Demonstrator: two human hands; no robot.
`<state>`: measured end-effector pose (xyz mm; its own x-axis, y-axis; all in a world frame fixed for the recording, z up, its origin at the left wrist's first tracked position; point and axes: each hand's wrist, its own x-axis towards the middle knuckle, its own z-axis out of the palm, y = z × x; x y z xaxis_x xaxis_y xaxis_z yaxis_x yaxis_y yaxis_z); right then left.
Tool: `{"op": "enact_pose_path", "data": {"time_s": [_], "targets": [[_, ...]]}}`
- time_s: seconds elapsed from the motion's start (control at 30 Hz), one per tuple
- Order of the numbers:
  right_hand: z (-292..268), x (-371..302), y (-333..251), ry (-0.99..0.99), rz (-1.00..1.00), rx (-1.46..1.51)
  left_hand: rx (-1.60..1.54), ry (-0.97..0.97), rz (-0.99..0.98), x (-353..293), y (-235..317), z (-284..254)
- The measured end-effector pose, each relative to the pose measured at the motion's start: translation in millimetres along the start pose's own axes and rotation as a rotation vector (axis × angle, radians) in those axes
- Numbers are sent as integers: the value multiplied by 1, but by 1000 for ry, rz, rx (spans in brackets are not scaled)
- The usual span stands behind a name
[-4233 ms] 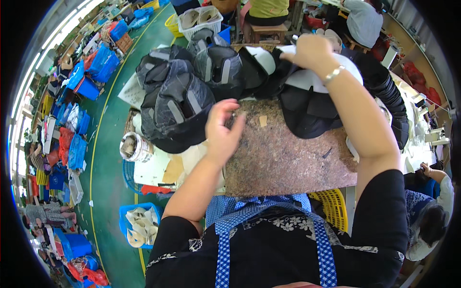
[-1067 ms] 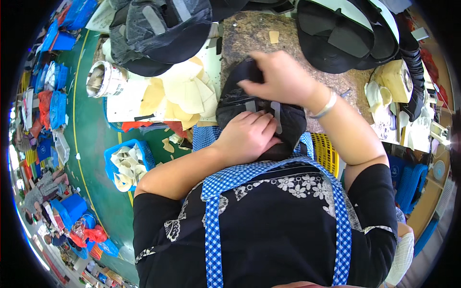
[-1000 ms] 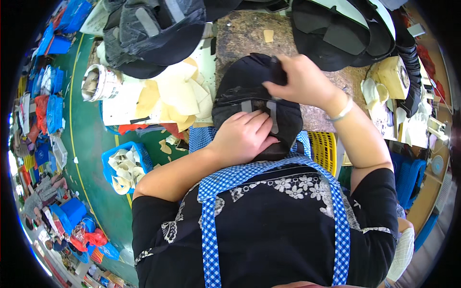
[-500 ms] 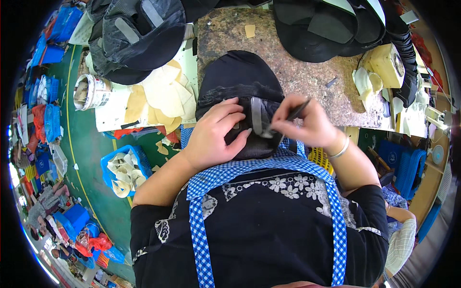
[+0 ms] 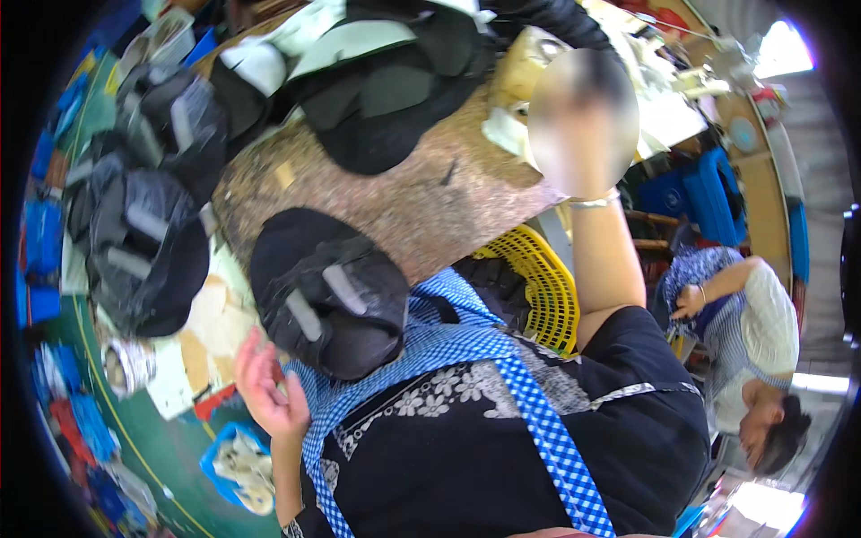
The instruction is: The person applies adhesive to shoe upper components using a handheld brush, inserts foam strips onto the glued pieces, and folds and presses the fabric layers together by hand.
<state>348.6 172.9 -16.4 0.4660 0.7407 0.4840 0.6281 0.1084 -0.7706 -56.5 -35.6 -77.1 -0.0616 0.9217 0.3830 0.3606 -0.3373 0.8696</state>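
Note:
A black cap (image 5: 305, 242), its inside upward and two grey strips showing on it, rests at the table's near edge against my checked apron. My left hand (image 5: 272, 386) is off the cap, just left of it, with fingers apart and nothing in them. Stretched out to the far right, my right hand (image 5: 583, 134) is beside a yellowish block (image 5: 531, 65). A blurred patch covers that hand, so its fingers and anything they hold cannot be made out.
More black caps (image 5: 148, 242) with grey strips lie at the left, and stacked black caps (image 5: 377, 108) at the back. A yellow basket (image 5: 552, 296) of dark pieces stands right of my lap. Cream pieces fill a blue basket (image 5: 211, 462). Another person (image 5: 744, 314) sits at the right.
My left hand has let go of the cap and moved left. My right hand has gone from the cap to the far right. The view has turned rightward.

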Motion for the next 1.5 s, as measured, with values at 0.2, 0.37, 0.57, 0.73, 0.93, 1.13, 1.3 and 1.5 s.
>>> {"op": "enact_pose_path", "data": {"time_s": [0.2, 0.37, 0.57, 0.73, 0.93, 1.13, 1.3, 1.5], "targets": [[-7, -3, 20, -2, -63, -62, 433, -28, 156, 1, -9, 25], [-13, -2, 31, -271, 0, -219, 84, -31, -595, -34, -18, 0], [-15, 8, 51, -213, 376, 50, -901, 207, -1095, -35, 5, 19], [-37, 7, 66, -153, 520, 564, -826, 282, -895, 12, 22, 25], [-9, -23, -5, -403, 540, 910, -1114, -27, -844, 71, 32, 31], [18, -76, -120, -810, -60, 1104, -636, -239, -448, 62, 51, 11], [65, -115, -147, -1160, -384, 985, -595, -286, -464, 56, 40, 11], [41, -130, -148, -1391, -587, 732, -772, -190, -614, 59, 44, 10]]}}
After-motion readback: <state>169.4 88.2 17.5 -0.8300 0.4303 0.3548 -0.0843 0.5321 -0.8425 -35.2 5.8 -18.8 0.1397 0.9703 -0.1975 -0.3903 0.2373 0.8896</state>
